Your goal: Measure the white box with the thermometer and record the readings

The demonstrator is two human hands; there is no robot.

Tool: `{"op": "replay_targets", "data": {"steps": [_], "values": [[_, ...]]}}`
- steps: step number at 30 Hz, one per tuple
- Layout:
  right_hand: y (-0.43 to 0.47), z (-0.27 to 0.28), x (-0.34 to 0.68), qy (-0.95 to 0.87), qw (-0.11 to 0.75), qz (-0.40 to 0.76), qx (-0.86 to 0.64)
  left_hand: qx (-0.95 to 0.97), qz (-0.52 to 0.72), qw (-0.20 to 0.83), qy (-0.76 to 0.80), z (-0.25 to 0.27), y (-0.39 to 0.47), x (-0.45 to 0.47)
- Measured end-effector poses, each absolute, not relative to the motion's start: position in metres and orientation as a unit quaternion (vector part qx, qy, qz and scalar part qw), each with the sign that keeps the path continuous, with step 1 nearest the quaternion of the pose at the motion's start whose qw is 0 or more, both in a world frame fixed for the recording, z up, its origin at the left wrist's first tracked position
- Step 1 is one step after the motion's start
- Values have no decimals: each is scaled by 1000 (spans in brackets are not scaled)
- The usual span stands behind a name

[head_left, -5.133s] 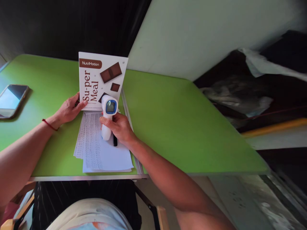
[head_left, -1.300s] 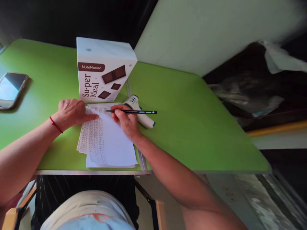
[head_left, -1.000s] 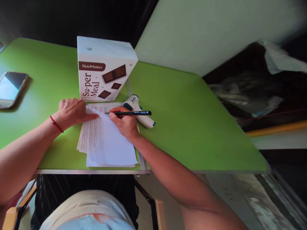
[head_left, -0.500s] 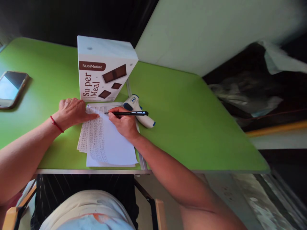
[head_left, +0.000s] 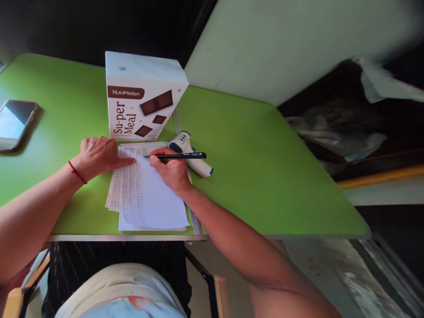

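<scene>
A black pen is held in my right hand, pinched between thumb and fingers. Its tip meets the top sheet of a paper stack, just right of columns of small handwriting. The right half of that sheet is blank. My left hand lies at the stack's upper left, its thumb stretched across the sheet and its other fingers resting toward the table. A white and blue forehead thermometer lies beside my right hand, partly covered by the pen.
A white NutriMotion box stands upright just behind the papers. At the far left of the green table lies a phone. A pale wall rises behind. Plastic bags sit on a dark shelf to the right.
Both hands stay in place on the papers. The pen's rear end has tilted very slightly upward, and the whole view has shifted a little.
</scene>
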State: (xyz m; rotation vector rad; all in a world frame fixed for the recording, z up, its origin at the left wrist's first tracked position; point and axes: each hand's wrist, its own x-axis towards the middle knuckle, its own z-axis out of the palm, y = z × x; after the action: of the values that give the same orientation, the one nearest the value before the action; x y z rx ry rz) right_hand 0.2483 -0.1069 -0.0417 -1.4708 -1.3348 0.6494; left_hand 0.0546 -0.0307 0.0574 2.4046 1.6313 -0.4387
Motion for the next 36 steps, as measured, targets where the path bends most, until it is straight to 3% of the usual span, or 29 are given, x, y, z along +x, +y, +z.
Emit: {"op": "replay_targets", "data": {"steps": [36], "values": [[-106, -40, 246, -561, 505, 226, -615, 817, -141, 91, 551, 56, -30, 53]]}}
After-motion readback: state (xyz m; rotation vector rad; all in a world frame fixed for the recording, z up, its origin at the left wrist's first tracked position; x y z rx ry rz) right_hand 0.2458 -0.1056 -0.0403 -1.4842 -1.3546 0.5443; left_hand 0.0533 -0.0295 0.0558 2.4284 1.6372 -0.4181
